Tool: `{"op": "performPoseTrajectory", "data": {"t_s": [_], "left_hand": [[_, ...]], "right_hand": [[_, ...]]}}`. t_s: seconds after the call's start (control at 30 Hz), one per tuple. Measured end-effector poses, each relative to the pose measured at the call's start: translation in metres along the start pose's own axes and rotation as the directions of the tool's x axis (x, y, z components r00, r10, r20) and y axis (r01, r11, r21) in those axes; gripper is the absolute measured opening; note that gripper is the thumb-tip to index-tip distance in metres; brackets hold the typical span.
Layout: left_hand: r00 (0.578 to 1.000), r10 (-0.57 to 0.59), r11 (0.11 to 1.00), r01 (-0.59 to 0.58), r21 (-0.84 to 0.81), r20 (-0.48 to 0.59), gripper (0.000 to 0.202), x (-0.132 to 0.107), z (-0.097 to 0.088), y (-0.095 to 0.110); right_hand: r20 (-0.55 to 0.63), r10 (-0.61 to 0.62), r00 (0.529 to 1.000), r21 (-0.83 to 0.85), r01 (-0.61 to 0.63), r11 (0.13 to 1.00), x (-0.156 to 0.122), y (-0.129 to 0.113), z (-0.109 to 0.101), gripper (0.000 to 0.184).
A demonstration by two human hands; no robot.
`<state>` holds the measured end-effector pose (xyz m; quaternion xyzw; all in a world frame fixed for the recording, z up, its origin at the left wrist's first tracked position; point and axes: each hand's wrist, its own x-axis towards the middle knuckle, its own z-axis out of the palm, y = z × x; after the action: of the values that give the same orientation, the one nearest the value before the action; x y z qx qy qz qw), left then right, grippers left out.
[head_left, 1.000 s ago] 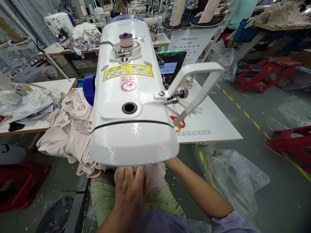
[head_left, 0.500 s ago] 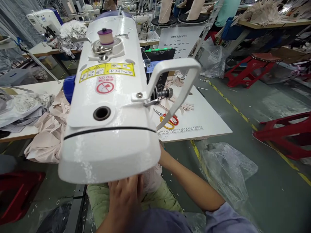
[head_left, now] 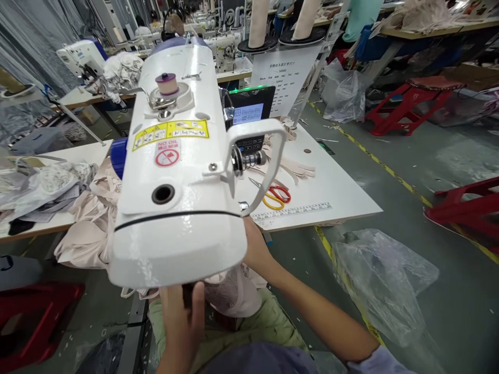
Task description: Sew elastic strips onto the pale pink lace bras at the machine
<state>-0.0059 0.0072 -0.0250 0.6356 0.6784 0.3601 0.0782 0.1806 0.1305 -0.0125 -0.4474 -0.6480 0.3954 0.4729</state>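
Observation:
A white sewing machine head fills the middle of the view and hides much of both hands. My left hand reaches up under its front end. The thumb stands apart from the palm, but the fingertips are out of sight. Behind the machine's right side is my right hand, with the wrist bent inward and the fingers hidden. A pale pink garment with a rounded cup hangs below the machine head, between the hands and over my lap. Whether either hand grips it cannot be seen.
Scissors with red and yellow handles lie on the white tabletop near a printed ruler. Beige strips are behind them. Pink garments pile at left. A plastic bag and red stools stand at right.
My left hand has shifted left, and its thumb now stands apart. More of the pink cup shows under the machine. My right hand is slightly more visible. The camera view has shifted slightly.

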Motion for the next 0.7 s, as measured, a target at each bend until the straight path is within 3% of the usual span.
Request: {"op": "performPoseTrajectory", "data": {"t_s": [0.1,0.17,0.33,0.53,0.7], "left_hand": [[0.973,-0.216,0.954,0.228,-0.192,0.082,0.041,-0.001,0.009,-0.019],[0.955,-0.279,0.936,0.294,-0.195,0.098,0.038,-0.002,0.017,-0.029],[0.975,-0.205,0.972,0.213,-0.096,0.086,0.035,-0.004,0.028,-0.044],[0.995,-0.099,0.995,0.100,-0.015,0.028,0.029,0.003,0.019,-0.048],[0.990,-0.135,0.987,0.131,-0.094,-0.042,0.029,0.006,0.023,-0.043]], "right_hand": [[-0.003,0.051,0.999,0.083,-0.051,0.995,-0.010,0.006,0.002,0.019],[0.010,0.083,0.997,0.122,-0.083,0.989,-0.016,0.008,0.003,0.021],[0.021,0.103,0.994,0.159,-0.105,0.982,-0.024,0.006,0.002,0.024],[0.042,0.102,0.994,0.164,-0.107,0.981,-0.028,-0.001,-0.002,0.019],[0.054,0.104,0.993,0.151,-0.111,0.982,-0.030,-0.006,-0.003,0.021]]}}
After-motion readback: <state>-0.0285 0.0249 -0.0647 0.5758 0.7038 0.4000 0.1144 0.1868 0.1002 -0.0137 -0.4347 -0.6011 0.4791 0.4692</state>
